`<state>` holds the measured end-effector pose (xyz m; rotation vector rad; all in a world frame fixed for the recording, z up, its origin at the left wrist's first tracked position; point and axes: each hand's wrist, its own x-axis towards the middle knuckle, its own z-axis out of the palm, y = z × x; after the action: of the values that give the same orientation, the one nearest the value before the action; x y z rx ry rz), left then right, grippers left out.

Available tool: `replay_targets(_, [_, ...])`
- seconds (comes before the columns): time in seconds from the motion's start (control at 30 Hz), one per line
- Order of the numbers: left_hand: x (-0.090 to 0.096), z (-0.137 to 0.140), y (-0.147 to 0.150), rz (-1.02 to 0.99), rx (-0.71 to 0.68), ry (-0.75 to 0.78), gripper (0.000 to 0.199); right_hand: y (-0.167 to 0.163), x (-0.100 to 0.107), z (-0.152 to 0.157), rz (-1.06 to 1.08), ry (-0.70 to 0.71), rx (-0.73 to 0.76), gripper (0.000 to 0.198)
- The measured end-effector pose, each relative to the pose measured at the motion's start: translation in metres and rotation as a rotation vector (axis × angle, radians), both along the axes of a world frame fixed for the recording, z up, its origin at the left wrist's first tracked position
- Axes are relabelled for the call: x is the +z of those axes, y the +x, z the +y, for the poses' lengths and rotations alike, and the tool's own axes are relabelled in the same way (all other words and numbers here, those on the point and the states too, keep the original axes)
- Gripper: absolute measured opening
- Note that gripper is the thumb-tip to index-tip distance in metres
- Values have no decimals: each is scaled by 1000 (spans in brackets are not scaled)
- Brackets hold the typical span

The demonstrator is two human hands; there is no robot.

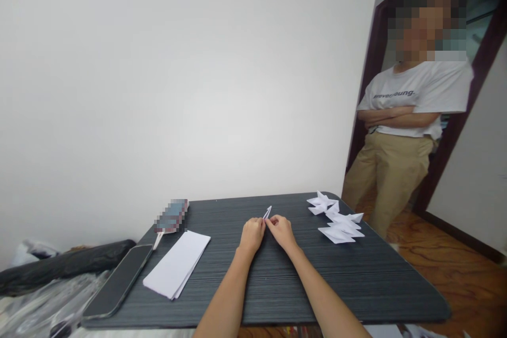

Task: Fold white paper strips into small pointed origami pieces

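Over the middle of the dark table [222,264], my left hand [252,234] and my right hand [280,229] meet with their fingertips pinched. Between them they grip a small folded piece of white paper [268,212], whose narrow pointed end sticks up past the fingers; the rest of it is hidden by my hands. Several finished-looking folded paper boats [341,232] lie grouped to the right of my right hand. On the left side, a stack of white paper sheets [178,264] rests flat, apart from my left hand.
A dark flat panel [119,282] lies along the table's left edge, near a blurred-out handled object [172,216]. Plastic-wrapped items and a black roll [67,264] lie beyond it. A white wall [198,74] stands behind. At right, a person [400,111] stands in a doorway, arms folded.
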<state>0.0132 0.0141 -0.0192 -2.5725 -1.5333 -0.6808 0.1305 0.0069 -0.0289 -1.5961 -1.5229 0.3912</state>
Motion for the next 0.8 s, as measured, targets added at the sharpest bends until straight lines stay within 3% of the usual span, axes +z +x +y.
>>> replay_targets(0.13, [-1, 0, 3, -63, -15, 3, 29, -1, 2, -1, -79, 19, -42, 18])
replay_targets(0.27, [-4, 0, 6, -274, -67, 18, 25, 0, 3, -6, -52, 0, -10, 22])
replay_targets(0.4, [-7, 3, 5, -561, -43, -25, 28, 2, 1, -7, 191, -40, 116, 33])
replay_targets(0.53, [-8, 10, -1, -900, -57, -158, 26, 1, 0, -1, 596, -18, 227, 46])
replay_targets(0.63, [-8, 14, -5, -1193, -106, -279, 23, 1, 1, 3, 861, 14, 377, 45])
replay_targets(0.8, [-5, 15, -8, -1494, -179, -433, 14, 4, -3, 6, 922, 33, 483, 32])
